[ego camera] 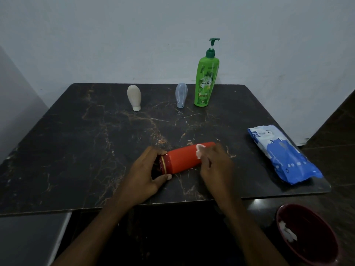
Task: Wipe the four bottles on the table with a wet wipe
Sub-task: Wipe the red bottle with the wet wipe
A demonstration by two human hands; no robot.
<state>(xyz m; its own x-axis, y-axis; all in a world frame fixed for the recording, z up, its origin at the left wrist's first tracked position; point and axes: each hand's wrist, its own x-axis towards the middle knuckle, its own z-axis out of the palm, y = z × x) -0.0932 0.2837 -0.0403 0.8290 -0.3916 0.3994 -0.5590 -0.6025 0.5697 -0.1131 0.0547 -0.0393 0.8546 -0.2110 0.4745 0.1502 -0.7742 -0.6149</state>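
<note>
Green pump bottle (pixel 206 81): label reads "Vatika", white script mid-body; smaller print illegible. Blue wipes pack (pixel 282 152): white print too blurred to read.

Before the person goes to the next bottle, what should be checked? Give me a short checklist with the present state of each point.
1. Red bottle held steady: ok, left hand grips its cap end; it lies on the table.
2. Wipe in contact: ok, right hand presses it on the bottle.
3. Red bottle wiped all round: cannot tell, its underside is hidden.
4. Other bottles within reach and upright: ok, beige bottle, blue bottle, green bottle stand at the far edge.
5. Fresh wipes at hand: ok, pack lies on the right.
</note>
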